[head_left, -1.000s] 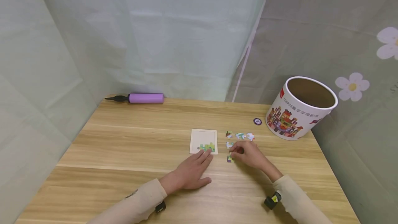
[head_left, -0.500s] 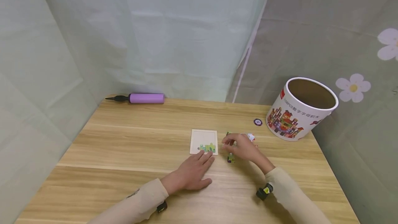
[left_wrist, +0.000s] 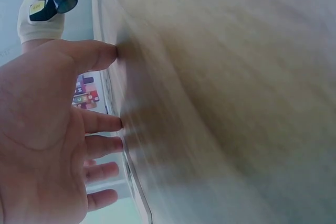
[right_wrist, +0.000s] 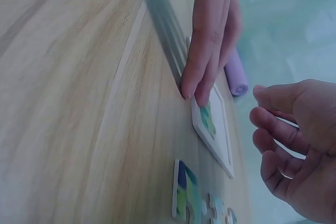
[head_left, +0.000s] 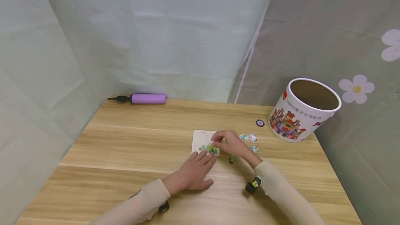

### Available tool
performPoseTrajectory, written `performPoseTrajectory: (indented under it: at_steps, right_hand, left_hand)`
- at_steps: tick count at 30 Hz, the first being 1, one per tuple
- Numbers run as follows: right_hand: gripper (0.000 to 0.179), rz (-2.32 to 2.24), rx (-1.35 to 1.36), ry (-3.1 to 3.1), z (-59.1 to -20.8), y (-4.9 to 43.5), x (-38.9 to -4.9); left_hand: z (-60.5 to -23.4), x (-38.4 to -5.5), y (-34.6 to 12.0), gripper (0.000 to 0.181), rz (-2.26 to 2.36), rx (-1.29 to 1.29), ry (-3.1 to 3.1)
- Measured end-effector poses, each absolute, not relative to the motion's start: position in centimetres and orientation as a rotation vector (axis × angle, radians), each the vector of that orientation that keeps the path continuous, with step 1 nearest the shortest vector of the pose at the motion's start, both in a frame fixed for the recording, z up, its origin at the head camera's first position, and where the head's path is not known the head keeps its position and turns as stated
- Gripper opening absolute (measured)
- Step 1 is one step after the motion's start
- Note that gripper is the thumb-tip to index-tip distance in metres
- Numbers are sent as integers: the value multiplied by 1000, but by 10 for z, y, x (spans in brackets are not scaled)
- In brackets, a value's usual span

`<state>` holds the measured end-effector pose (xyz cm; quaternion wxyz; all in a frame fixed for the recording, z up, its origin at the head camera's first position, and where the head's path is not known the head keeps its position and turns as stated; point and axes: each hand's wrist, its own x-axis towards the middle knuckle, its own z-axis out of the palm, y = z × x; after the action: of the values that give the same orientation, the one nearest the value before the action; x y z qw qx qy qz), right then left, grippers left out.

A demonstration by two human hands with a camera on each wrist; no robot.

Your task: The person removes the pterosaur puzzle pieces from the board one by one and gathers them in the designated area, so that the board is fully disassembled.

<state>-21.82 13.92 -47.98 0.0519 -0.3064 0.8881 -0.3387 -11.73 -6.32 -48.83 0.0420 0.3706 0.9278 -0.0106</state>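
Note:
A square wooden puzzle tray (head_left: pixel 198 136) lies mid-table, with joined green puzzle pieces (head_left: pixel 208 148) along its near side. My left hand (head_left: pixel 197 172) is flat with its fingers stretched out, fingertips on the tray's near edge and the lowest pieces. Over the tray's right side is my right hand (head_left: pixel 230 143), thumb and fingertips brought together in a pinch on a small puzzle piece, which the fingers almost wholly hide. A green and purple puzzle piece (head_left: pixel 232 159) lies below that hand, also seen as a loose piece (right_wrist: pixel 185 192) in the right wrist view.
Further loose puzzle pieces (head_left: pixel 252 138) lie right of the tray, some behind the right hand. A dark round chip (head_left: pixel 260 123) sits near a large white printed bucket (head_left: pixel 289 122) at back right. A purple hand pump (head_left: pixel 148 98) lies along the back edge.
My right hand has moved left from the loose pieces to above the tray's right side. My left hand has stayed at the tray's near edge.

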Motion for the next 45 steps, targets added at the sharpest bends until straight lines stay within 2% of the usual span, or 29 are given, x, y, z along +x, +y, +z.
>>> performPoseTrajectory:
  at_steps: [15,28,37,45]
  right_hand:
    - [13,-935,-995,2601,-495,119,-240]
    - [16,-730,-1305,2519,-498,108,-246]
    - [9,-782,-1158,2536,-495,106,-243]
    - [6,-809,-1137,2538,-493,105,-240]
  left_hand:
    - [-493,-118,-60,73,-25,1182,2775]
    - [-494,-119,-62,74,-73,1248,2810]
    - [-493,-119,-63,74,-56,1240,2804]
    - [-493,-120,-63,74,-27,1227,2801]
